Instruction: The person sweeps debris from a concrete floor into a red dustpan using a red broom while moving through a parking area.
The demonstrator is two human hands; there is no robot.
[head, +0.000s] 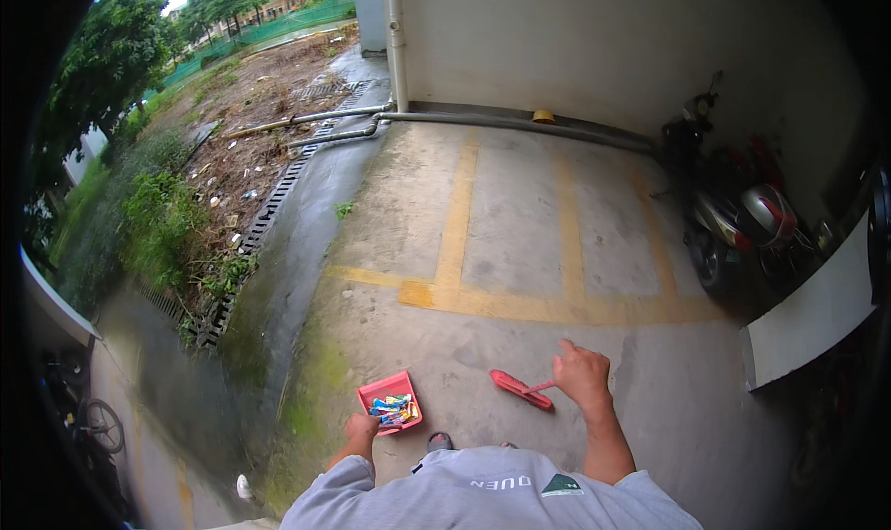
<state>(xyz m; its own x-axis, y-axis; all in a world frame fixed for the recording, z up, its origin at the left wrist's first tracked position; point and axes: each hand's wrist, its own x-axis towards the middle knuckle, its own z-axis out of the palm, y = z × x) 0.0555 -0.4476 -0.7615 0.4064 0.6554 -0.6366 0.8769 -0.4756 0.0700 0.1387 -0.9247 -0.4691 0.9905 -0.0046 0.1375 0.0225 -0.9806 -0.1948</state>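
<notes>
My left hand (362, 426) is closed on the handle of a red plastic dustpan (386, 384), low and left of the middle. Colourful crumpled wrappers (395, 412) lie in the dustpan. To the right, my right hand (582, 373) grips the handle of a red hand brush (521, 389), its index finger extended along the far side. The brush head is over the concrete floor, right of the dustpan and apart from it; whether it touches the floor I cannot tell.
Yellow lines (456, 224) mark the concrete ahead. Pipes (487, 118) run along the wall base, near a yellow object (543, 116). A motor scooter (724, 231) stands at the right. At the left are a drain grate (275, 199), littered soil and plants. A white object (244, 487) lies lower left.
</notes>
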